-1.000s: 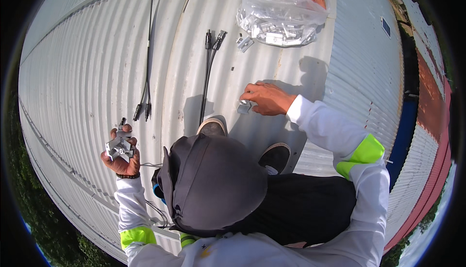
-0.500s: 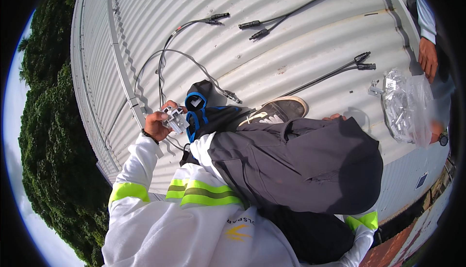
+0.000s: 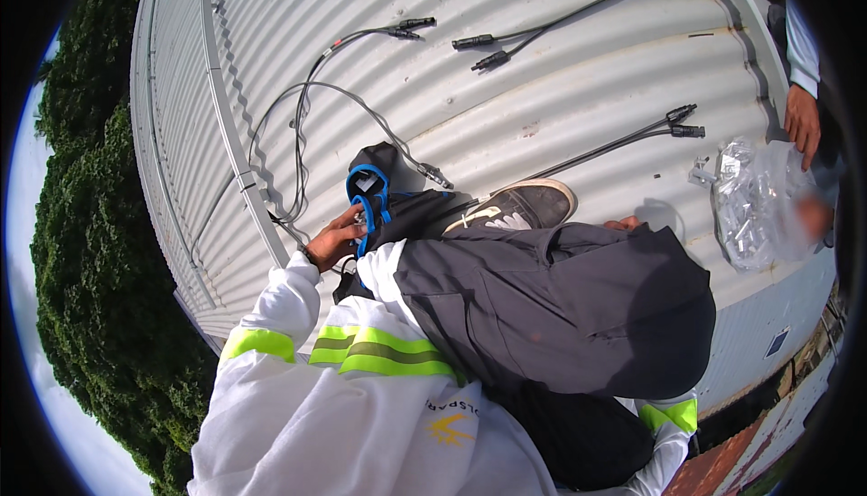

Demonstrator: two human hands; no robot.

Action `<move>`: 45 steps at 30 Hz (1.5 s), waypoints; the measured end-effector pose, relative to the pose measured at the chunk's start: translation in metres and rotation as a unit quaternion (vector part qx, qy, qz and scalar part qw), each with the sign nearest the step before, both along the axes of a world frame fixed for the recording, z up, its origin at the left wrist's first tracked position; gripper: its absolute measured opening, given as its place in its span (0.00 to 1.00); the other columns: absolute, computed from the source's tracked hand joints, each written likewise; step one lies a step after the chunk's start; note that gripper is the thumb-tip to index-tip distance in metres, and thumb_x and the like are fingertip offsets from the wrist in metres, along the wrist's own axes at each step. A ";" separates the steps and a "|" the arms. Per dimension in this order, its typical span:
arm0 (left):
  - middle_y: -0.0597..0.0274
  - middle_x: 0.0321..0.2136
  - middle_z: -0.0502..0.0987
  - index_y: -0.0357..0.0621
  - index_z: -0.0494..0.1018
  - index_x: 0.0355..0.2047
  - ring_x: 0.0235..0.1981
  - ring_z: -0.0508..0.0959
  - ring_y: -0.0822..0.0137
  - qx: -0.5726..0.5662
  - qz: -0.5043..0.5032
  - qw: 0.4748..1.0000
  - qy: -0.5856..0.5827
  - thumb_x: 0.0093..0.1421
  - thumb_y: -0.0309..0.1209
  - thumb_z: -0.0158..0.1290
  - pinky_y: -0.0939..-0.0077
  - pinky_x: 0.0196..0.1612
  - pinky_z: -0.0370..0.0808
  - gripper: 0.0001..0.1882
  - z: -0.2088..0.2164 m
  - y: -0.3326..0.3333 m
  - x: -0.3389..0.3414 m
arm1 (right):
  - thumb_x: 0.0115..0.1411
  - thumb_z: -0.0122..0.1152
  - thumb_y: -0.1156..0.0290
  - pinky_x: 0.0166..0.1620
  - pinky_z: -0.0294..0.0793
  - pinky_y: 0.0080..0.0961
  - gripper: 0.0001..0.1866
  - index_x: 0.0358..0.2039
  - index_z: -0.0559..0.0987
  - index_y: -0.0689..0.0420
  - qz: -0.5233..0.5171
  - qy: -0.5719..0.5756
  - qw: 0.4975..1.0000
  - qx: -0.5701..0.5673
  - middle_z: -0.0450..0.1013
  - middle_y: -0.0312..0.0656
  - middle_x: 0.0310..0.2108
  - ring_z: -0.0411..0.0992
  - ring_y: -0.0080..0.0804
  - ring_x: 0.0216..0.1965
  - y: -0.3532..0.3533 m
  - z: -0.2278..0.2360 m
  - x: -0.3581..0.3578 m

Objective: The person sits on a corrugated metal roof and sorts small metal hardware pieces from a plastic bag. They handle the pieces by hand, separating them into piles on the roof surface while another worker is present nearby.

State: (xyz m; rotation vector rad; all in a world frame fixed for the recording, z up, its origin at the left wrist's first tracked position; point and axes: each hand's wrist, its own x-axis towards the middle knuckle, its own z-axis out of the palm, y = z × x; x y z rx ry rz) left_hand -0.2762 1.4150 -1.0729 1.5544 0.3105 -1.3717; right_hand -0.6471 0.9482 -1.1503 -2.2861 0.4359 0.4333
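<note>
My left hand (image 3: 336, 238) is at the mouth of a black pouch (image 3: 384, 210) with blue trim. Its fingers are closed and reach partly inside. A glint of silver metal clamps (image 3: 359, 217) shows at the fingertips; the pouch hides the rest. Beside the pouch is my dark shoe (image 3: 524, 205) with white laces. Only a bit of my right hand (image 3: 623, 223) appears past my bent knee in grey trousers (image 3: 560, 297). The leg covers most of that hand, so its grip cannot be made out.
Black cables with connectors (image 3: 492, 52) lie across the corrugated metal roof (image 3: 506, 103). At the right, a clear plastic bag of silver metal parts (image 3: 754, 203) sits by another person's hand (image 3: 801, 126). A metal rail (image 3: 226, 126) runs along the left; trees (image 3: 99, 270) stand beyond the roof.
My left hand has moved right and slightly down, carrying the silver metal clamps from beside the pouch to its mouth. The clamps, plainly visible before, are now mostly hidden.
</note>
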 end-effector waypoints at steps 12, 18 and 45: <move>0.61 0.41 0.76 0.42 0.71 0.50 0.42 0.76 0.70 -0.203 -0.203 0.901 -0.326 0.69 0.47 0.44 0.73 0.45 0.73 0.22 0.085 -0.245 0.036 | 0.61 0.58 0.79 0.47 0.71 0.19 0.22 0.57 0.71 0.58 -0.360 -0.169 0.858 0.325 0.69 0.38 0.45 0.71 0.20 0.40 -0.025 0.105 0.109; 0.51 0.46 0.76 0.40 0.69 0.52 0.48 0.79 0.57 -0.317 -0.138 0.937 0.043 0.68 0.48 0.44 0.65 0.48 0.80 0.25 0.067 -0.370 -0.063 | 0.63 0.54 0.78 0.56 0.71 0.29 0.28 0.64 0.63 0.59 -0.206 -0.209 0.887 0.356 0.68 0.48 0.57 0.73 0.34 0.51 -0.010 0.165 0.140; 0.43 0.41 0.80 0.31 0.72 0.53 0.44 0.81 0.53 0.158 -0.381 0.789 -0.455 0.60 0.37 0.57 0.66 0.48 0.75 0.25 -0.051 -0.028 0.064 | 0.55 0.62 0.73 0.48 0.74 0.37 0.20 0.50 0.74 0.57 -0.305 -0.090 0.942 -0.106 0.72 0.45 0.46 0.75 0.44 0.43 -0.073 0.025 0.023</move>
